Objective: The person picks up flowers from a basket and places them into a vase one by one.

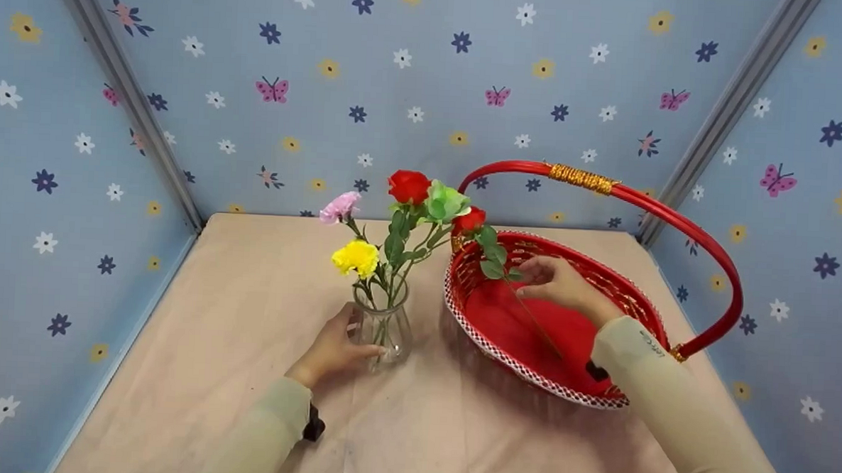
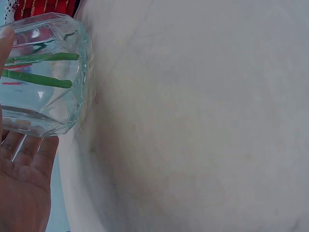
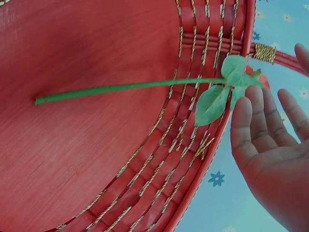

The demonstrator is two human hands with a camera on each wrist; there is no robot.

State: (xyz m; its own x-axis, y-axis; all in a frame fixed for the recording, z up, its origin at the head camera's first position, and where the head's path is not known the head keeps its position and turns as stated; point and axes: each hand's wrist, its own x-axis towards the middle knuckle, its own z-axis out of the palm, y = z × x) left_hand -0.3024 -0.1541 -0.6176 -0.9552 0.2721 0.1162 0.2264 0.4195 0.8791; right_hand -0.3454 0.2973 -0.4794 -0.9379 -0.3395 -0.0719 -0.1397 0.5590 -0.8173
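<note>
My left hand [image 1: 337,343] grips a clear glass vase [image 1: 395,335] from its left side, thumb across the front. Two green stem ends show through the glass in the left wrist view. A yellow carnation [image 1: 355,258], a pink carnation [image 1: 339,207], a red rose [image 1: 409,187] and a green flower [image 1: 446,203] stand in the vase. Another red rose [image 1: 471,220] leans over the rim of the red basket [image 1: 484,344], its stem down inside. Beside that rose's leaves [image 3: 212,104] is my right hand [image 3: 280,159], its fingers extended and not wrapped round the stem.
The basket's tall red handle [image 1: 705,242], bound with gold cord, arches over the right side. Pink cloth [image 1: 248,279] covers the table. Blue patterned panels [image 1: 426,109] enclose the back and both sides.
</note>
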